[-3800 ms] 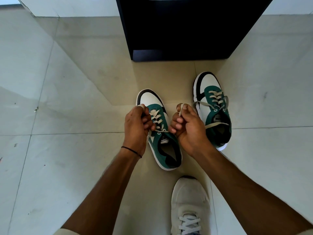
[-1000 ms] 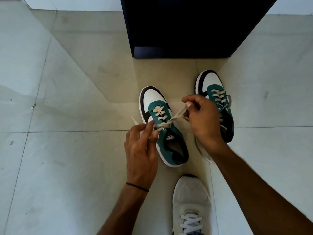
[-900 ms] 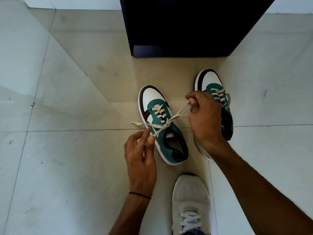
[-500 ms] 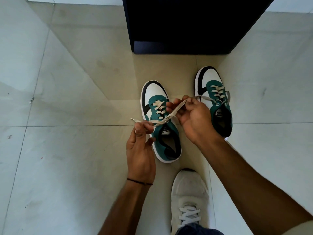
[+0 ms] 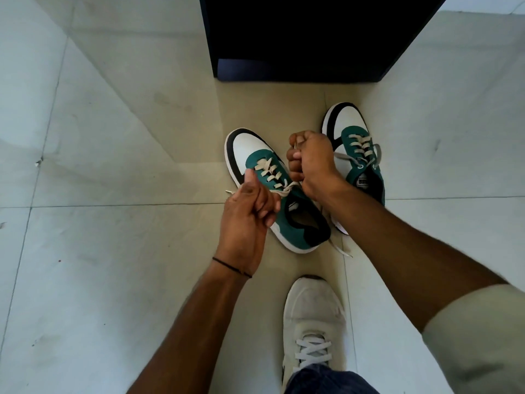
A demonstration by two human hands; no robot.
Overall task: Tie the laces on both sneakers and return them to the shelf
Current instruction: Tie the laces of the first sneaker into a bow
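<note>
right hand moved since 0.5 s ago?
Yes. The right hand has shifted toward the right sneaker, now overlapping its inner edge, fingers closed on the lace.

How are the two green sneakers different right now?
The left sneaker is being tied: the left hand and right hand each grip one of its lace ends. The right sneaker lies untouched, its laces loose. The left sneaker sits nearer the person, the right one nearer the dark shelf. Both are green, white and black.

Matt cloth sneakers [image 5: 287, 206], flat woven laces [image 5: 268, 172], glossy floor tiles [image 5: 113, 280]
</note>
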